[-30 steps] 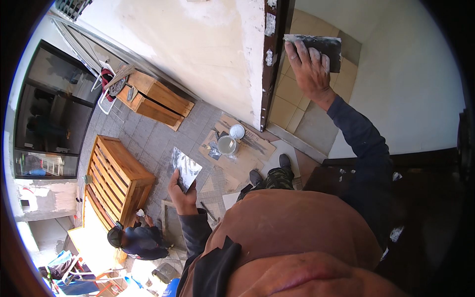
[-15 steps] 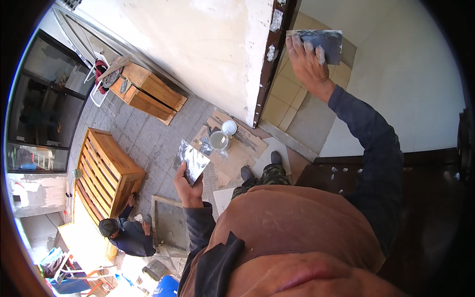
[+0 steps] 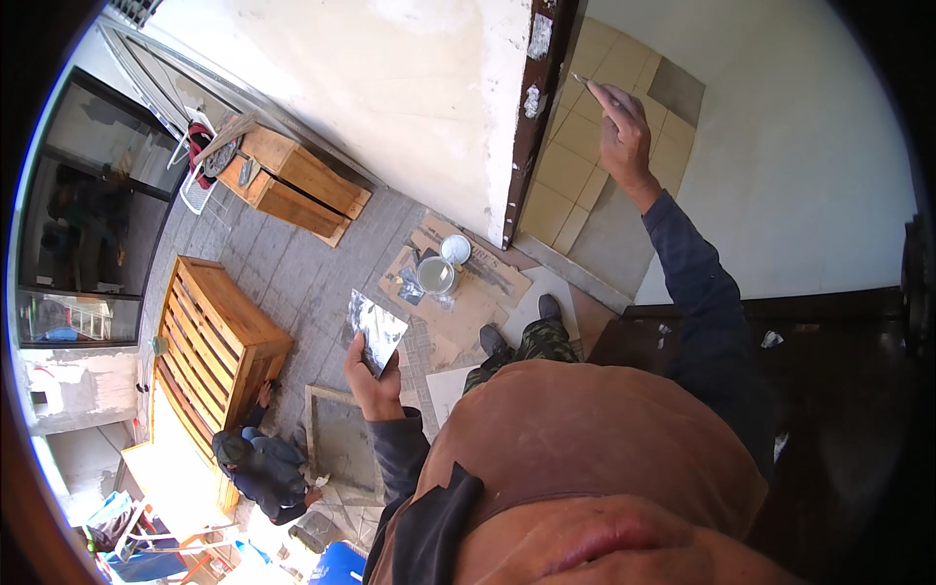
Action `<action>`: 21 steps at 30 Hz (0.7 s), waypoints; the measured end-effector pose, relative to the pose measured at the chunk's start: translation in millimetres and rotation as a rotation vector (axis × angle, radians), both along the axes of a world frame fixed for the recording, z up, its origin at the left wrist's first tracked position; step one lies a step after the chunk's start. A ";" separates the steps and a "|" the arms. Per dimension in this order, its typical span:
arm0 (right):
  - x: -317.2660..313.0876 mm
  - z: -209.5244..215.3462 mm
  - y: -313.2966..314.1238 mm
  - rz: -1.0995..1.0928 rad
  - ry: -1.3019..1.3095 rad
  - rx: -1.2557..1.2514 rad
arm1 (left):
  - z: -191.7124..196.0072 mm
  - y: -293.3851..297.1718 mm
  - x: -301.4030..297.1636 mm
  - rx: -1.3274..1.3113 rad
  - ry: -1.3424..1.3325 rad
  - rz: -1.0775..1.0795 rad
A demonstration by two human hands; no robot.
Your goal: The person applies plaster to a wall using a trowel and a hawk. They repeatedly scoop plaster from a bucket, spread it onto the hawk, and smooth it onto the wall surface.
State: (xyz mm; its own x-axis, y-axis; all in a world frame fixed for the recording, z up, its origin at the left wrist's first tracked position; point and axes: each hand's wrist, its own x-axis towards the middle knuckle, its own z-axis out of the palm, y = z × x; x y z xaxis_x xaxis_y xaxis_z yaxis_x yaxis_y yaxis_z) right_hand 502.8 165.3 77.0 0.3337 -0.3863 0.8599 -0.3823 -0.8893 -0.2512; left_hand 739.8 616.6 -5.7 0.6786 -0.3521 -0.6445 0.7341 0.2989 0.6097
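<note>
The pale plastered wall (image 3: pixel 390 88) fills the upper scene, rough and patchy, ending in a dark brown door frame (image 3: pixel 531 117) with blobs of grey filler on it; beyond it lies a floor of tan tiles (image 3: pixel 575 166). Below, on the grey paved ground, stand two slatted wooden crates (image 3: pixel 210 336), and another person (image 3: pixel 258 463) crouches beside the nearer one, next to a flat framed grey panel (image 3: pixel 341 439). Flattened cardboard (image 3: pixel 458 292) at the foot of the frame carries an open bucket (image 3: pixel 435 276) of pale paste with its round lid just beside it. The right hand (image 3: pixel 624 136) is raised high, close to the frame, its fingers pinched around a thin-bladed putty knife (image 3: pixel 588 83) seen nearly edge-on, its blade pointing up and left toward the frame's filled patches. The left hand (image 3: pixel 375 380) is held low and well apart from it, fingers wrapped around the bottom edge of a flat metal hawk plate (image 3: pixel 375 327), shiny and smeared grey, its long axis tilting up and away from the body. The right hand is by far the nearer to the frame.
</note>
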 end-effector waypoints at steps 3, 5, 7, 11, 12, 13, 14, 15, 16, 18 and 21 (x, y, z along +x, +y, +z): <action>9.8 -20.3 -5.3 -0.017 -0.176 0.091 | 5.0 0.8 -0.4 0.037 -0.005 -0.008; 13.9 -29.5 -1.8 0.065 -0.242 0.302 | 10.1 0.4 -1.0 0.056 -0.041 -0.024; 19.3 -31.3 6.3 0.154 -0.427 0.503 | 14.8 -0.8 -1.2 0.076 -0.046 -0.030; 28.8 -8.3 13.3 0.260 -0.679 0.945 | 16.1 -3.2 -3.2 0.092 -0.055 -0.013; 31.3 1.2 12.6 0.296 -0.683 0.982 | 15.5 -3.1 -3.5 0.084 -0.053 0.013; 32.7 9.4 11.2 0.336 -0.682 1.019 | 13.5 -3.0 -3.7 0.060 -0.052 0.005; 33.4 18.9 9.5 0.376 -0.675 1.056 | 12.6 -2.6 -3.1 0.055 -0.044 0.008; 31.8 27.4 6.4 0.417 -0.571 1.052 | 10.9 -1.6 -2.5 0.051 -0.032 0.012; 31.3 32.5 7.0 0.416 -0.606 1.017 | 9.4 -0.5 -1.1 0.065 -0.034 -0.011; 30.4 40.2 6.5 0.465 -0.671 0.894 | 5.7 1.7 1.4 0.083 -0.036 -0.043; 30.0 43.4 6.4 0.337 -0.615 0.990 | 1.4 3.8 3.7 0.054 -0.015 -0.060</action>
State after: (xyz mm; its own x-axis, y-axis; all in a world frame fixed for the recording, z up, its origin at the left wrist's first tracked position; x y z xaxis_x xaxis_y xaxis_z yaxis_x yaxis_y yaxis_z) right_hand 532.9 171.6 120.5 0.1839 -0.9386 0.2918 0.2538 -0.2415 -0.9366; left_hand 743.5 620.5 -4.3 0.6670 -0.3578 -0.6535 0.7405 0.2210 0.6347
